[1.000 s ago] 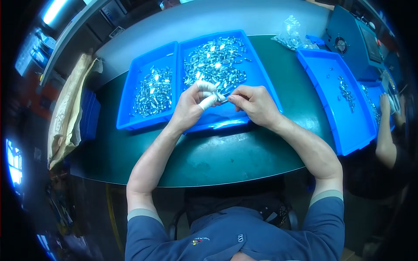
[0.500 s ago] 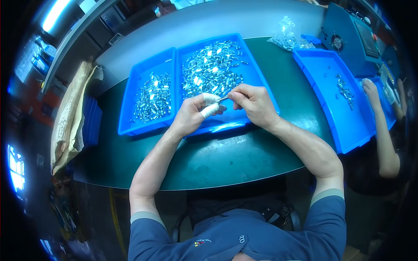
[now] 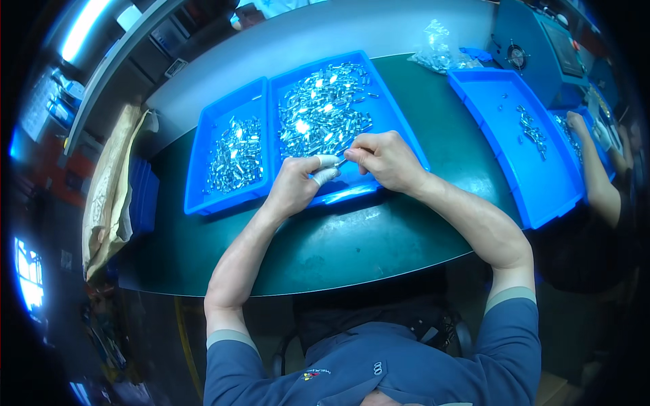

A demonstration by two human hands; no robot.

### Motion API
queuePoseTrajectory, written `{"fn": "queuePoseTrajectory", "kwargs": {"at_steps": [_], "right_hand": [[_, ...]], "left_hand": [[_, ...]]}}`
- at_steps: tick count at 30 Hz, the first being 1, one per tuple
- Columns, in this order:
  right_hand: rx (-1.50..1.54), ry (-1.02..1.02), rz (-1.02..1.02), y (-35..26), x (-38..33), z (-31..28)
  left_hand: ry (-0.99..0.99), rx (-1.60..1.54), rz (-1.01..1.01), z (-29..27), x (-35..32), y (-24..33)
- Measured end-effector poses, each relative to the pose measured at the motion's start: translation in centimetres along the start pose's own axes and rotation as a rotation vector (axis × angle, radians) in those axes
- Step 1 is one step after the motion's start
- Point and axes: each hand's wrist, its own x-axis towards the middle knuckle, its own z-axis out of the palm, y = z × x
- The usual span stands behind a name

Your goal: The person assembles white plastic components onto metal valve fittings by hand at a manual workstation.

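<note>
Both hands meet over the near edge of the middle blue tray (image 3: 399, 139), which sits toward the far side of the dark green desk (image 3: 352, 247). The left hand (image 3: 298, 186) is curled, its thumb and forefinger capped in white finger cots (image 3: 326, 169). The right hand (image 3: 382, 159) is also curled, fingertips pinched toward the left. Between them a small metal part (image 3: 343, 161) shows only as a thin glint; both hands appear to pinch it, but its shape and which fingers actually grip it are too small to tell.

The tray behind the hands holds a heap of shiny metal parts (image 3: 321, 108), individual pieces blurring into glare. A second blue tray (image 3: 203, 159) just to its left holds a thinner scatter. At the desk's right edge a third blue tray (image 3: 542, 183) carries a few parts; another person's arm (image 3: 596, 176) reaches in there, its hand partly cut off by the dark rim. A clear plastic bag (image 3: 437, 51) lies at the far edge.
</note>
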Motion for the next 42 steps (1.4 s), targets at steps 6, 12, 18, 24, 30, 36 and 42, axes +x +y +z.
{"fn": "queuePoseTrajectory", "kwargs": {"at_steps": [6, 12, 18, 24, 30, 36, 42], "right_hand": [[0.01, 0.045, -0.011, 0.5, -0.4, 0.5], [0.154, 0.145, 0.004, 1.3, 0.3, -0.4], [0.158, 0.136, 0.022, 1.5, 0.2, -0.7], [0.19, 0.134, 0.013, 1.4, 0.4, -0.1], [0.222, 0.104, 0.02, 1.5, 0.1, -0.3], [0.205, 0.101, 0.026, 1.3, 0.1, -0.7], [0.209, 0.106, 0.017, 1.5, 0.3, -0.3]], "left_hand": [[0.091, 0.079, 0.006, 0.1, -0.5, 0.7], [0.471, 0.435, 0.019, -5.2, -1.7, -1.2], [0.242, 0.701, 0.157, -5.9, -1.3, 0.0], [-0.03, 0.718, 0.187, -1.5, 0.9, -0.1], [-0.07, 0.799, 0.155, -1.2, 1.3, -0.3], [-0.03, 0.605, 0.033, -1.7, 0.3, 0.9], [-0.039, 0.621, 0.109, -0.8, 1.3, 0.5]]}}
